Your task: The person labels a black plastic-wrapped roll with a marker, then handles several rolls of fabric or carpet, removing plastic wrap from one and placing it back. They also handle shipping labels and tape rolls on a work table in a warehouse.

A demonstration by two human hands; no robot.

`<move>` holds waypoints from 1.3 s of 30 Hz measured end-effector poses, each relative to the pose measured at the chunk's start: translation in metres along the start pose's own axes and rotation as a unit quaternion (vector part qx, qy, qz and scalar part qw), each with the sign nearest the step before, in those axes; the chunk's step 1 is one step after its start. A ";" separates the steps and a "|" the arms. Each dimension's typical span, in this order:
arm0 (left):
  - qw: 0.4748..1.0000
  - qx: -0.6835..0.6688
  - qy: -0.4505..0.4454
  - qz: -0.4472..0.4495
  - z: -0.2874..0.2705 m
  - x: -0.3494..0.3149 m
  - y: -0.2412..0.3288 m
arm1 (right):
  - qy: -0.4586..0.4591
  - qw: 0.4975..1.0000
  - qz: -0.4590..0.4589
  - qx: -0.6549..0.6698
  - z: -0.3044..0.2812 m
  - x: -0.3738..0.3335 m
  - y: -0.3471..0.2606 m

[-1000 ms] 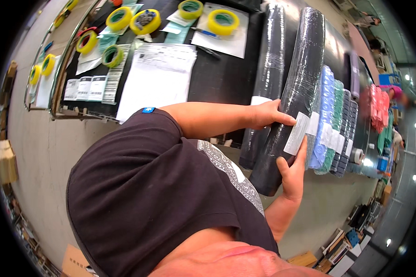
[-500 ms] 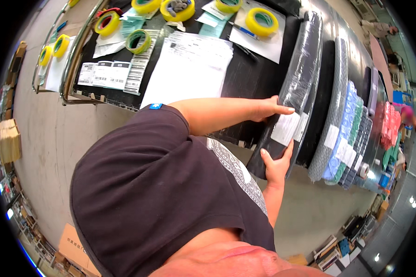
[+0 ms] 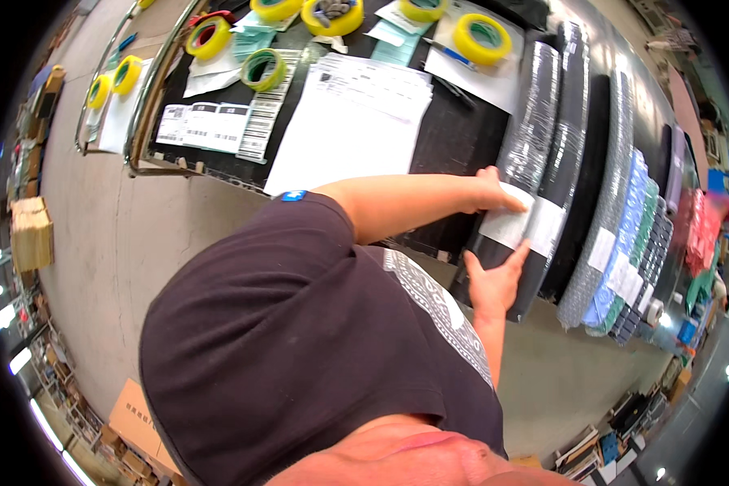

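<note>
Two long black rolls wrapped in clear film lie side by side near the right end of the black table (image 3: 454,134), each with a white label. My left hand (image 3: 494,193) grips the nearer black roll (image 3: 535,121) at its white label (image 3: 506,229), thumb lying over the label and other fingers partly hidden at the roll's left side. Lower on this roll, my right hand (image 3: 496,283) holds it below the label, thumb and forefinger spread across its top. The second black roll (image 3: 571,130) touches it on the right.
Farther right lie a grey wrapped roll (image 3: 611,178), a blue roll (image 3: 620,235) and other patterned rolls. Leftward on the table are paper sheets (image 3: 344,121), printed labels (image 3: 206,125) and several yellow tape rolls (image 3: 482,39). A metal rail (image 3: 134,121) edges the table's left end.
The two black rolls, mostly overlapping before, now show apart, side by side with both labels visible. Both hands stay on the nearer roll. The whole view has shifted slightly.
</note>
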State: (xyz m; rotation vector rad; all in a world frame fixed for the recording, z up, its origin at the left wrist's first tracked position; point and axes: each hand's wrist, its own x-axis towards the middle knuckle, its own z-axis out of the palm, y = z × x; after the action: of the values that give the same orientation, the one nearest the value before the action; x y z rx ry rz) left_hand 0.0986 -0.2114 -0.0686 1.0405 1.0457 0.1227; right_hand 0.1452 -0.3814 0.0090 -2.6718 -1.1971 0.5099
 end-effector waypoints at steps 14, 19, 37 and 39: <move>0.991 0.115 0.028 0.068 0.014 -0.017 -0.002 | -0.027 0.987 -0.038 -0.156 -0.005 0.000 0.009; 0.928 0.238 -0.007 0.288 -0.023 -0.048 -0.058 | 0.044 0.984 -0.089 -0.149 0.003 -0.004 0.028; 0.764 0.567 0.229 0.204 -0.214 -0.198 -0.147 | 0.050 0.947 -0.264 -0.178 0.029 0.019 -0.070; 0.769 0.574 0.223 0.173 -0.210 -0.198 -0.142 | 0.034 0.916 -0.392 -0.082 0.046 0.019 -0.097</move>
State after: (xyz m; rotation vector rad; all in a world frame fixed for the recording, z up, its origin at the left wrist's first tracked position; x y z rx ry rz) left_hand -0.2199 -0.2583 -0.0666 2.4248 1.3591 0.0081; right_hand 0.0724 -0.3021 -0.0104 -2.0143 -2.1776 0.1797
